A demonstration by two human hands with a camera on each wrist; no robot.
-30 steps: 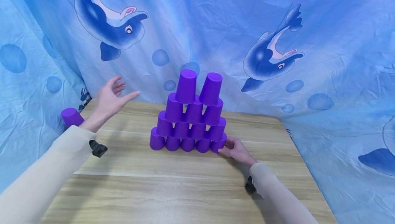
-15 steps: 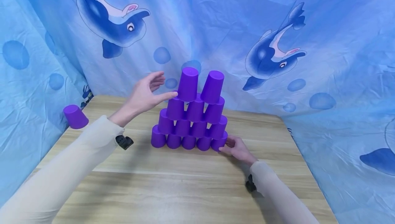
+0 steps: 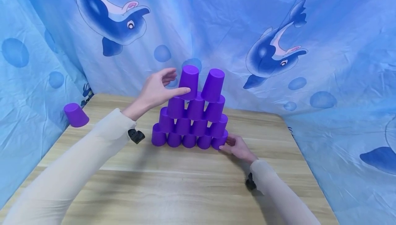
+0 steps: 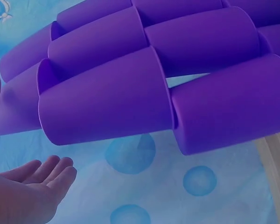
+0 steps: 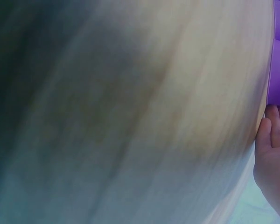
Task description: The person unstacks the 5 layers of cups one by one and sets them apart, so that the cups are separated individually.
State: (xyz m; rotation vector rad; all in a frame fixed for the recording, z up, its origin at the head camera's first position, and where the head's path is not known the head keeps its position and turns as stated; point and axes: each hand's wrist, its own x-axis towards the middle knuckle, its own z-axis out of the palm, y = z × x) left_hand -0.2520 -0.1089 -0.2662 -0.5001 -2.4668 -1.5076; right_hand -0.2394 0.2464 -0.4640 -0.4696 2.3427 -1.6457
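Note:
Purple cups stand upside down in a tiered stack on the wooden table, with two on the top level. My left hand (image 3: 156,87) is beside the left top cup (image 3: 189,80), thumb overlapping its front and the other fingers spread behind its left side. In the left wrist view, open space shows between those fingers (image 4: 60,172) and the nearest cup (image 4: 107,102). Low down, my right hand (image 3: 239,148) holds the right end cup (image 3: 219,141) of the bottom row, thumb at its front and fingers around its right side, partly hidden.
Another purple cup (image 3: 75,115) stands upside down by itself near the left edge of the table (image 3: 173,190). Blue cloth (image 3: 201,29) printed with dolphins hangs behind and at both sides. A black strap device (image 3: 136,135) is on my left sleeve.
My left hand has moved right, from away over the left of the table to around the left top cup. My right hand stays at the bottom right cup.

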